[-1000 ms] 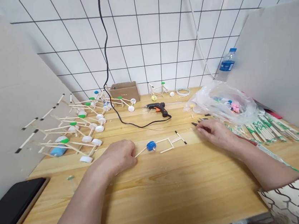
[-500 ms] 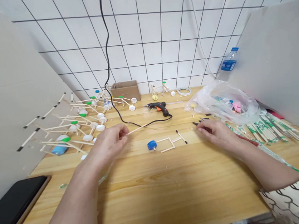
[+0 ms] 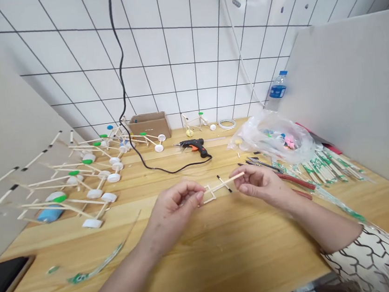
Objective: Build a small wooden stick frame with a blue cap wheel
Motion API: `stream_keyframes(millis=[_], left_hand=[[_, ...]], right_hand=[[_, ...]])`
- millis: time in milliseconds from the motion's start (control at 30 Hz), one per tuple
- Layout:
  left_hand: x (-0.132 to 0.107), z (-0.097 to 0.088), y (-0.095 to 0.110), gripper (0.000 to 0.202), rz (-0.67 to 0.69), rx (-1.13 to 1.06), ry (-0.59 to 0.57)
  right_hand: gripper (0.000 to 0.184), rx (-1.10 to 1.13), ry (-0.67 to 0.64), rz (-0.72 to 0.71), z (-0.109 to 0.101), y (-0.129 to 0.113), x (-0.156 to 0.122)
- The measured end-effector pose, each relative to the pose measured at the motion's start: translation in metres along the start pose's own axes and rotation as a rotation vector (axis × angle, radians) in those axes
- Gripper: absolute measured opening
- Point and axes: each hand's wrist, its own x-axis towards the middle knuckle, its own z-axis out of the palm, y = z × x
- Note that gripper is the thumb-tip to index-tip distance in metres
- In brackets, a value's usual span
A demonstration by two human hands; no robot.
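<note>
The left hand (image 3: 177,207) pinches a slim, pale wooden stick (image 3: 236,177), its long axis crosswise, free end pointing right; whether the right hand (image 3: 265,185), beside that end, grips it, I cannot tell. The stick is nearer than the black-and-orange glue gun (image 3: 194,143); white-wheeled wooden-stick models (image 3: 94,194) stand left of the gun.

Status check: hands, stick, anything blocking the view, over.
Left hand pinching wooden stick. Right hand at its other end, grip unclear. Stick frame partly hidden behind left hand.
</note>
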Motion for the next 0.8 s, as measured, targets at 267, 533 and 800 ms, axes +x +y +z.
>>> stream_keyframes(millis=[267, 533, 800], left_hand=[[-0.005, 0.027, -0.014, 0.03, -0.256, -0.256, -0.347], [-0.012, 0.038, -0.017, 0.027, -0.334, -0.435, -0.412], [-0.012, 0.039, -0.023, 0.023, -0.442, -0.55, -0.398]], right_hand=[[0.02, 0.239, 0.066, 0.054, 0.007, -0.009, -0.004], [0.023, 0.242, 0.024, 0.125, 0.019, -0.006, -0.006], [0.025, 0.425, 0.108, 0.161, 0.017, -0.007, -0.002]])
